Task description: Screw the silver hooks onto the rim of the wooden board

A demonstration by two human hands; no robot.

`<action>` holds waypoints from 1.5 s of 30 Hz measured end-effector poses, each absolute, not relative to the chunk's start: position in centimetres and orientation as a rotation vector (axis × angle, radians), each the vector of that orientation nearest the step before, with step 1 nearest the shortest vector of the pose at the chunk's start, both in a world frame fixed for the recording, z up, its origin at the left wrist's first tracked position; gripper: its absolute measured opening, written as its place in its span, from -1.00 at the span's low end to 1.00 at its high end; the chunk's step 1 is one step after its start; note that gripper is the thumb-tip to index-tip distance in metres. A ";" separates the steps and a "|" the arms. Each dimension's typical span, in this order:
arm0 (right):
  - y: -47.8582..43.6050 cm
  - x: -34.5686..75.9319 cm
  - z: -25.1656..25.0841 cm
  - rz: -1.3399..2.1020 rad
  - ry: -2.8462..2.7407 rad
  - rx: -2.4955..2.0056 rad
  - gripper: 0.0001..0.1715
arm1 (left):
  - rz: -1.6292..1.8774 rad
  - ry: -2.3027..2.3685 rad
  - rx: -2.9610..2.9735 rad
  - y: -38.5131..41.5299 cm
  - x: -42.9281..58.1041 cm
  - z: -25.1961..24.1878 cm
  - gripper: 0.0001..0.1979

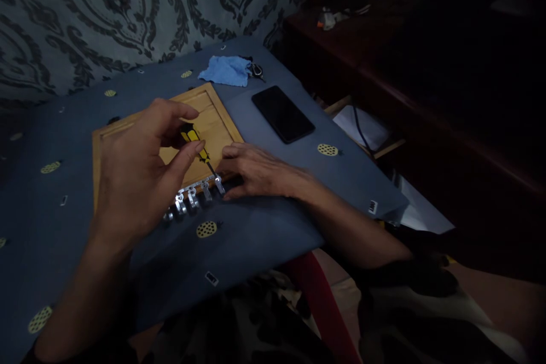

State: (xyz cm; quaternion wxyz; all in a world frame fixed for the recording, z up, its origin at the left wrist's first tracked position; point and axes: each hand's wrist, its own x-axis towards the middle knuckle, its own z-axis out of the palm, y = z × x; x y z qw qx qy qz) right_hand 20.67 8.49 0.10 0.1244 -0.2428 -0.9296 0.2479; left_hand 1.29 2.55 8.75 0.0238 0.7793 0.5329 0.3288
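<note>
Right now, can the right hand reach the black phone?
Probably yes: the right hand rests flat by the metal clips, the phone lies just beyond it, nothing between. The left hand pinches the screwdriver.

The left hand (140, 176) hovers, fingers pinched; the right hand (256, 172) lies flat, palm down.

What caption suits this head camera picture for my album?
Left hand holds a yellow screwdriver to metal clips on a wooden board; right hand rests beside them.
</note>
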 end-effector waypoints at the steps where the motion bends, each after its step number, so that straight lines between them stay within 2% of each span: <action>1: 8.5 20.7 0.1 0.720 -2.710 -0.710 -0.59 | 1.020 1.649 2.404 2.6 1.3 8.8 -0.73; 13: 8.4 20.7 0.0 0.707 -2.708 -0.722 -0.59 | 0.997 1.657 2.555 2.7 1.7 8.6 -0.86; 26: 8.4 20.7 0.3 0.725 -2.722 -0.734 -0.61 | 1.067 1.574 2.408 2.4 1.4 9.0 -0.74; 34: 8.5 20.6 0.4 0.721 -2.733 -0.742 -0.56 | 0.952 1.585 2.377 2.5 0.6 9.3 -0.77; 41: 8.5 20.7 0.0 0.729 -2.699 -0.728 -0.59 | 1.171 1.579 2.222 1.8 0.7 10.5 -0.79; 45: 8.5 20.7 0.0 0.723 -2.709 -0.740 -0.56 | 1.088 1.627 2.274 1.9 0.7 10.3 -0.80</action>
